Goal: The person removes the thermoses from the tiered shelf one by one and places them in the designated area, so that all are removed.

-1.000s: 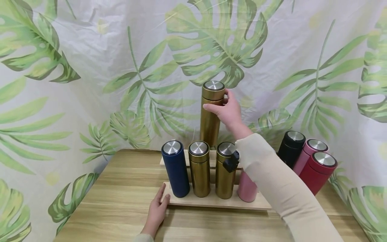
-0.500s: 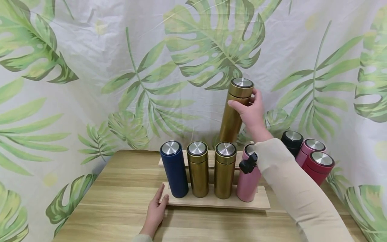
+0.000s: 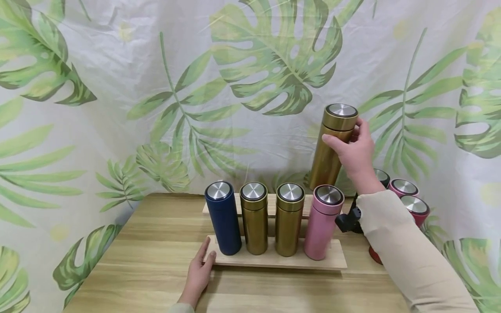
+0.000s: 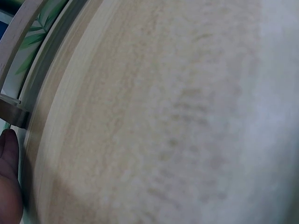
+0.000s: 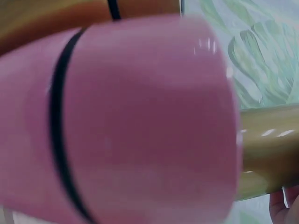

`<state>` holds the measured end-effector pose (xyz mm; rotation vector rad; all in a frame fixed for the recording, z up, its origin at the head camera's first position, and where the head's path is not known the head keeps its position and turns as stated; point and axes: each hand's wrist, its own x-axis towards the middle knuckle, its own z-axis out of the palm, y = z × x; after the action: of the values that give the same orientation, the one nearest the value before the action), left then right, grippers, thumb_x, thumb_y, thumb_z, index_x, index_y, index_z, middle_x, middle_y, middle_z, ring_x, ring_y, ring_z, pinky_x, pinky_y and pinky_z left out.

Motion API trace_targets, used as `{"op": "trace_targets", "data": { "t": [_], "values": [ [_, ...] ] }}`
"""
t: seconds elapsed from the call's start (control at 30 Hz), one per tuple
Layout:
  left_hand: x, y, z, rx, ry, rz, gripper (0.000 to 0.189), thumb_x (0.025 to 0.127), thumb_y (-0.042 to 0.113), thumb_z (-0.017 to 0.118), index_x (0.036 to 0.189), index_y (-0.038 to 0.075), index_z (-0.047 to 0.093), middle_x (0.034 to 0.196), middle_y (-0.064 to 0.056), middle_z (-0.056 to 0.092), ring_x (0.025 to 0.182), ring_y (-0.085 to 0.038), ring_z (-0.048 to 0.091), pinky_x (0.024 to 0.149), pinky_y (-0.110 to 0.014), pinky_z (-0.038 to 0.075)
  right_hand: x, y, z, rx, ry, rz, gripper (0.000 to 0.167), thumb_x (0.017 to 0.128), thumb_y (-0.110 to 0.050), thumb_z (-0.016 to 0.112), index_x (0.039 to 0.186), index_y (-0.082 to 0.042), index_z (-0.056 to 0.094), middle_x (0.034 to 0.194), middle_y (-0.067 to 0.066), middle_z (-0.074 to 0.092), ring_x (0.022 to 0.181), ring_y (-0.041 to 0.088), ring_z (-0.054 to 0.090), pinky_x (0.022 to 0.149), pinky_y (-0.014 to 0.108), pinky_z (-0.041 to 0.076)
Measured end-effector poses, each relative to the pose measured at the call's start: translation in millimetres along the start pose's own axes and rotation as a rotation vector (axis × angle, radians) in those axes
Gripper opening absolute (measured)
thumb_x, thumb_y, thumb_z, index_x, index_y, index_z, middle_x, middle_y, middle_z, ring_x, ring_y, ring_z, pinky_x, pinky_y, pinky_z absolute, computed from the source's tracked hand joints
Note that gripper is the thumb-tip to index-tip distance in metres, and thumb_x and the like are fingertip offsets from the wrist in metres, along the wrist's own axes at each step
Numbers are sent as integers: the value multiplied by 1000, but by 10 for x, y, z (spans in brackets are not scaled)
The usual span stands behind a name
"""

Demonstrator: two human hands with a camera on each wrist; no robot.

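Rightward across the frame goes the gold bottle [image 3: 333, 148], from upper centre to upper right, tilted, held off the rack behind the pink bottle [image 3: 322, 221]. My right hand [image 3: 352, 152] grips it just under the cap, fingers curled round. Left hand [image 3: 198, 271] lies flat, fingers straight, touching the wooden rack [image 3: 282, 260] at lower centre, steadying it, I judge.

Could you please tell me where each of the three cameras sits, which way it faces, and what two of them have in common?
Head: worn on the head, looks forward and down at the table; shows the left hand by the wooden stand and the right hand holding the raised gold flask.
Left wrist: close to blurred wood; a fingertip shows.
Right wrist: faces the pink flask; fingertips at the corner.
Shared: head and right wrist both show the pink and raised gold flasks.
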<state>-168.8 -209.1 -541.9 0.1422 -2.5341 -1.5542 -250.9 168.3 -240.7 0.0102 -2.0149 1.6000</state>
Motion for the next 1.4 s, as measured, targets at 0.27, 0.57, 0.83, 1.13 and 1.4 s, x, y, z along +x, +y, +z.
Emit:
{"op": "trace_targets", "data": {
  "t": [0.27, 0.57, 0.83, 1.13, 1.4],
  "values": [
    [27, 8, 0, -12, -12, -1, 52, 97, 27, 48, 145, 11, 33, 148, -10, 33, 136, -31, 29, 103, -47, 36, -51, 148, -255, 34, 101, -25, 61, 72, -18, 74, 125, -21, 45, 97, -7, 50, 87, 8, 49, 72, 23, 42],
    [10, 20, -4, -6, -10, -21, 52, 97, 26, 48, 145, 13, 32, 148, -11, 32, 135, -30, 30, 102, -46, 38, -151, 291, -472, 55, 190, -59, 60, 70, -12, 73, 124, -23, 48, 97, -8, 49, 85, 7, 49, 70, 21, 42],
    [8, 5, -1, 6, -2, -16, 52, 97, 27, 48, 145, 12, 32, 148, -11, 32, 135, -30, 31, 100, -44, 40, -282, 476, -584, -29, 247, -63, 61, 68, -12, 74, 124, -22, 50, 98, -13, 50, 87, 4, 47, 68, 20, 38],
    [7, 5, 1, 11, 1, -18, 52, 97, 26, 48, 145, 13, 33, 148, -11, 33, 134, -27, 31, 99, -42, 41, -465, 704, -660, -128, 287, -23, 60, 71, -17, 76, 124, -20, 50, 98, -14, 49, 87, 2, 46, 68, 17, 38],
    [12, -5, 19, 14, 1, -24, 51, 97, 27, 48, 145, 14, 33, 148, -11, 33, 134, -28, 32, 99, -43, 40, -632, 920, -648, -183, 290, 66, 67, 73, -21, 76, 132, -19, 44, 107, -10, 48, 95, 4, 47, 78, 18, 40]
  ]
}}
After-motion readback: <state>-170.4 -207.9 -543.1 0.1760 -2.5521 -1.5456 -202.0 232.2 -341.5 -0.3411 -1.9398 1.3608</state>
